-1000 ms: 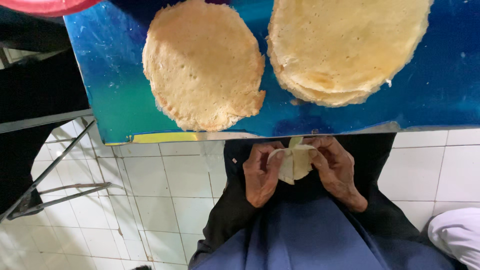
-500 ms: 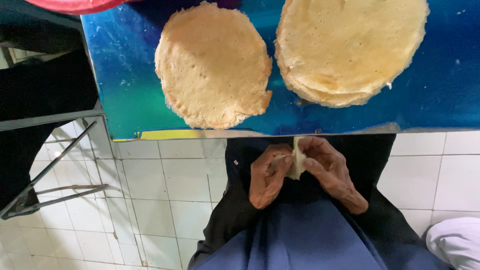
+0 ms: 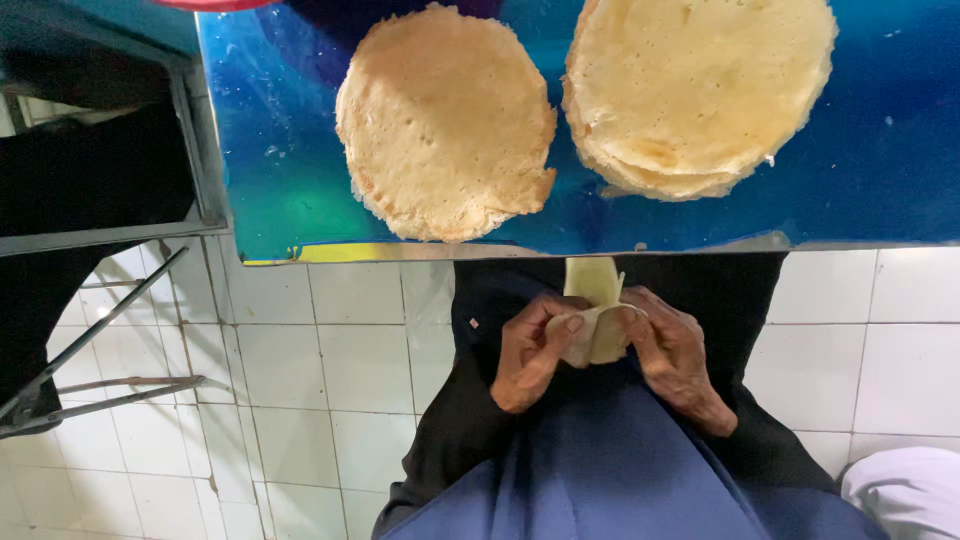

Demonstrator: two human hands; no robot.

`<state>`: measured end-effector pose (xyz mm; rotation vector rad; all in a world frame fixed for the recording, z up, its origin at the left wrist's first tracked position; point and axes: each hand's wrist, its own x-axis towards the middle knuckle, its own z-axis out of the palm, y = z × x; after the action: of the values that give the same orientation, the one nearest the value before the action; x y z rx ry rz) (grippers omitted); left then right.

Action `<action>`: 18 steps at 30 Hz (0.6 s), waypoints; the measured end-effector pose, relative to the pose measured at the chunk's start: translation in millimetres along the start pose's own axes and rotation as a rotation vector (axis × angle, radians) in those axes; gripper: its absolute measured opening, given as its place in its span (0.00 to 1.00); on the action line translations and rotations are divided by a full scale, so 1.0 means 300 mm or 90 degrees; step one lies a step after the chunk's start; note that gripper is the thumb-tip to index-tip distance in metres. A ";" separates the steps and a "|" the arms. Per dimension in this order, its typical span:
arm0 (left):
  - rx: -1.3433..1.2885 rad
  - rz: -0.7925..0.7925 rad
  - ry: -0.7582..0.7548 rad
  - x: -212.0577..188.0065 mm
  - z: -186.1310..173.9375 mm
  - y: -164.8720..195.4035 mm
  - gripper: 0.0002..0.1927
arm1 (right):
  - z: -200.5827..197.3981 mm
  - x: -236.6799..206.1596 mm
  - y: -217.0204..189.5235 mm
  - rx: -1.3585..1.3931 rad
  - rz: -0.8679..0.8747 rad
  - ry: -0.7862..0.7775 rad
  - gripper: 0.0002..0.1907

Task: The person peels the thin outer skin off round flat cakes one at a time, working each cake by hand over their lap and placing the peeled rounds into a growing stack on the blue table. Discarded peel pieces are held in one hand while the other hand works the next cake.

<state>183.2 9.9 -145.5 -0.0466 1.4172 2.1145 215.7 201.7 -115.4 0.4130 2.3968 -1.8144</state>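
We hold a small pale-yellow sheet of thin dough [image 3: 592, 312] in our lap just below the edge of the glossy blue table [image 3: 280, 180], our left hand [image 3: 532, 352] and right hand [image 3: 672, 358] both pinching it by the fingertips, its lower half folded over and its top flap upright. The fold looks half made, the top not yet closed. On the table lie a round golden flat pancake [image 3: 445, 125] and a stack of round pancakes [image 3: 700, 90], flat and unfolded.
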 end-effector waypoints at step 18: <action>-0.063 0.075 0.070 0.004 0.064 0.066 0.12 | -0.060 -0.072 -0.017 0.272 0.004 -0.060 0.19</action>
<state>178.0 21.5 -121.0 -0.1219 1.4075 2.3102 236.5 214.5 -100.3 0.3599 1.9358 -2.2860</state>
